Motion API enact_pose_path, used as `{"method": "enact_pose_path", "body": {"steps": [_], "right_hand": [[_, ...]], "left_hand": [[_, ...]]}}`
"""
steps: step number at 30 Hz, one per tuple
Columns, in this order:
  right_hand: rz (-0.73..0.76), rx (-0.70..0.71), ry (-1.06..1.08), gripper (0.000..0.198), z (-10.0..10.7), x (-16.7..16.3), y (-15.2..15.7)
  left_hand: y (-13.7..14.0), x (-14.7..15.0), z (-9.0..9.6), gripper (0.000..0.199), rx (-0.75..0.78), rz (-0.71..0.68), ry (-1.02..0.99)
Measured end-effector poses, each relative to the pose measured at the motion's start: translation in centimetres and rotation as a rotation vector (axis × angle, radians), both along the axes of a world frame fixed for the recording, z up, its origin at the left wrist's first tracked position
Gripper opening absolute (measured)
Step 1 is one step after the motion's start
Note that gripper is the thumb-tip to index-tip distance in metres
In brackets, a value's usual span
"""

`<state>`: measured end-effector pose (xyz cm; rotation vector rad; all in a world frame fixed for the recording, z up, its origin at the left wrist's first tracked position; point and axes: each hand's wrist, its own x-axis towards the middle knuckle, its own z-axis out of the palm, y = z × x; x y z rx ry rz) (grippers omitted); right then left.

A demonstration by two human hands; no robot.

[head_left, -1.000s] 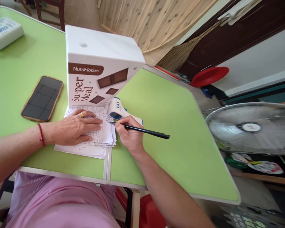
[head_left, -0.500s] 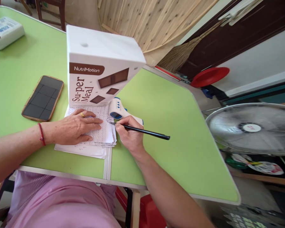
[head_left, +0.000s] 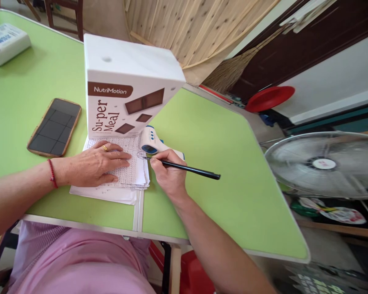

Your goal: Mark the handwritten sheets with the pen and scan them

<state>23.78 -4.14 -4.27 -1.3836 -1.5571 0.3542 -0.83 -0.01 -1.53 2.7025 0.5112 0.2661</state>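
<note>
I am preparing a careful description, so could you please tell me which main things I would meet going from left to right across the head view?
White device, phone, left hand, right hand with black pen, fan.

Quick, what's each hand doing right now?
Left hand: open, resting on the papers, fingers spread a little.
Right hand: closed, holding the pen.
</note>
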Motion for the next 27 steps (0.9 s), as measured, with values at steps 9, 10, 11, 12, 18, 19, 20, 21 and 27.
{"method": "enact_pose_path", "body": {"steps": [9, 10, 11, 12, 18, 19, 20, 21, 27], "right_hand": [[0.025, -0.003, -0.041, 0.01, 0.25, 0.15, -0.03], [0.021, -0.009, -0.047, 0.011, 0.28, 0.15, -0.04], [0.018, -0.012, -0.049, 0.011, 0.3, 0.16, -0.04], [0.016, -0.014, -0.048, 0.011, 0.31, 0.16, -0.05], [0.01, 0.001, 0.045, 0.01, 0.13, 0.14, -0.07], [0.009, 0.001, 0.054, 0.01, 0.09, 0.13, -0.07], [0.009, 0.0, 0.054, 0.009, 0.05, 0.11, -0.07], [0.009, -0.002, 0.048, 0.009, 0.01, 0.1, -0.07], [0.02, -0.012, 0.024, 0.01, -0.18, 0.0, 0.0]], "left_hand": [[0.0, -0.05, 0.1, 0.038, 0.006, -0.005, -0.001], [0.01, -0.06, 0.1, 0.038, 0.005, -0.005, -0.004], [0.02, -0.06, 0.1, 0.038, 0.004, -0.005, -0.007], [0.02, -0.06, 0.1, 0.038, 0.004, -0.006, -0.009], [0.01, -0.08, 0.15, 0.039, 0.003, -0.009, 0.007], [0.01, -0.09, 0.15, 0.039, 0.002, -0.009, 0.007], [0.02, -0.1, 0.14, 0.039, 0.002, -0.008, 0.004], [0.03, -0.11, 0.13, 0.038, 0.002, -0.007, 0.001], [0.03, -0.12, 0.07, 0.038, 0.001, -0.007, -0.003]]}}
